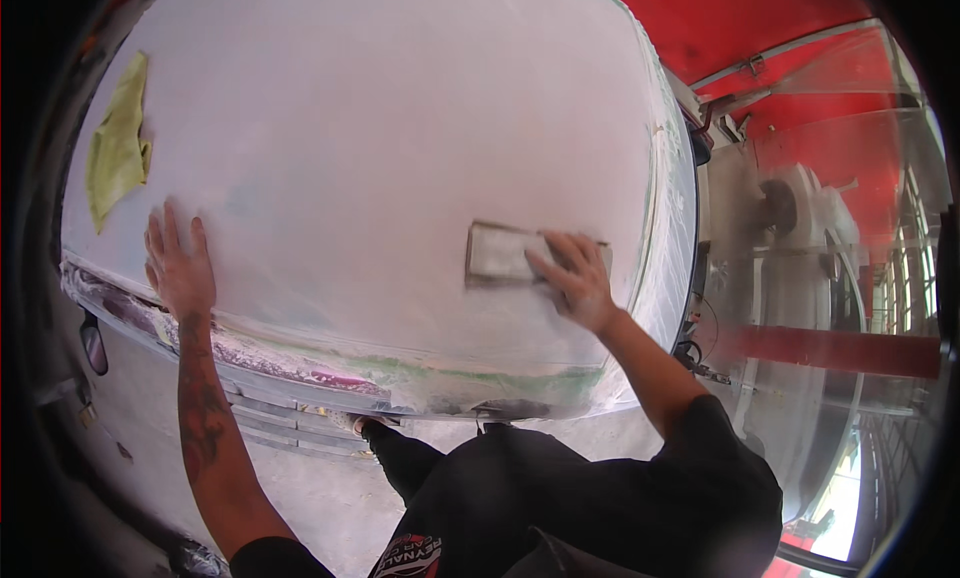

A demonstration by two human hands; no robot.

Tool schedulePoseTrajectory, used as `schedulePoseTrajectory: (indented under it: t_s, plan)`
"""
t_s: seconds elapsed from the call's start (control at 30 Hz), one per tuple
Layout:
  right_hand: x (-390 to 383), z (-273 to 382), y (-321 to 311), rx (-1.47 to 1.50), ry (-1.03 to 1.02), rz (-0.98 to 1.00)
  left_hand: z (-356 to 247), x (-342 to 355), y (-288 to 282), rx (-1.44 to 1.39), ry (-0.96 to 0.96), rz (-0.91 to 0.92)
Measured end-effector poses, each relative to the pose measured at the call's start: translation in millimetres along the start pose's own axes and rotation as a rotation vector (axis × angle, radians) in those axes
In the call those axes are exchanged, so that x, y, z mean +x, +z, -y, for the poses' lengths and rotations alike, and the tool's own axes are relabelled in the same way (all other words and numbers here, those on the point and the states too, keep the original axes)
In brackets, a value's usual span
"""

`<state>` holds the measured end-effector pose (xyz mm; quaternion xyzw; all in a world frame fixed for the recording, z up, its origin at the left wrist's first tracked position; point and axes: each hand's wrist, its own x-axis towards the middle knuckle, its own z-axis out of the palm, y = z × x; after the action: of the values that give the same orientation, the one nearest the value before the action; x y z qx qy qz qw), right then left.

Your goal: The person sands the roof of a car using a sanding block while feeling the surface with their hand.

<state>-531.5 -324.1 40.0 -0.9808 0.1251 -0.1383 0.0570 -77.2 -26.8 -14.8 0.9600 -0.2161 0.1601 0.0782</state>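
A broad, pale panel (380, 158) of a vehicle, dusty and whitish like primer, spreads in front of me. On its right side my right hand (578, 278) grips a flat rectangular sanding block (500, 254) with a whitish top and dark edges. The block lies against the panel, and the hand is slightly blurred. My left hand (182, 268) rests palm down near the panel's near left edge, fingers spread, holding nothing. Beyond it, a crumpled yellow-green cloth (118, 153) lies on the panel.
Clear plastic sheeting (672, 188) runs along the panel's right edge. The near edge shows worn green and purple patches (300, 370). Below it is a grey slatted step (290, 426). A red surface (770, 28) stands at upper right, with a plastic-covered vehicle (800, 278) farther right.
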Motion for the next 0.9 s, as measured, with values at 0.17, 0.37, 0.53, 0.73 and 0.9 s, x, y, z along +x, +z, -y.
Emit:
schedulePoseTrajectory:
  t_s: [0.17, 0.37, 0.53, 0.73, 0.9]
  plan:
    - [115.5, -110.6, 13.5, -0.073, 0.232, -0.273, -7.0, 9.1, 9.3, -0.038, 0.018, -0.04]
    - [-15.0, 31.8, 12.1, 0.065, 0.179, -0.064, 13.0, 4.0, 6.5, 0.008, -0.006, -0.017]
    - [-19.7, 24.6, 4.8, 0.002, 0.029, -0.017, 13.2, 6.7, 11.0, 0.007, 0.028, -0.052]
    - [102.3, -73.8, 17.1, -0.104, 0.321, -0.311, -1.3, 11.7, 20.9, -0.027, 0.037, -0.061]
    - [-22.7, 46.3, 16.2, 0.06, 0.202, -0.096, 13.7, 7.5, 8.7, 0.023, 0.018, -0.054]
